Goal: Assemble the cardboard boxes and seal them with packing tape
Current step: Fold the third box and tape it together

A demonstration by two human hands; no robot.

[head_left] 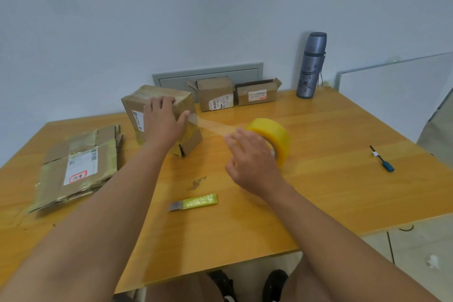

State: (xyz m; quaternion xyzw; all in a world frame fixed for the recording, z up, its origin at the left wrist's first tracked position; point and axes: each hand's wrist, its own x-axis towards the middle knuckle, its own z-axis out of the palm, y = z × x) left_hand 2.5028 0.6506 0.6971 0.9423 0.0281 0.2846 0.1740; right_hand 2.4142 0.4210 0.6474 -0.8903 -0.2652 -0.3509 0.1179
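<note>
Left hand flat, pressing box; right hand gripping tape roll right of box. Strip thin, sticky, likely twists; keep taut.

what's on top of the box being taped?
The left hand rests on the box, thumb pressing the tape strip from the tape roll. The seam under the palm is hidden.

Yellow tape roll, brown cardboard box, yellow-green knife, orange wood-grain table, grey-blue flask.
</note>
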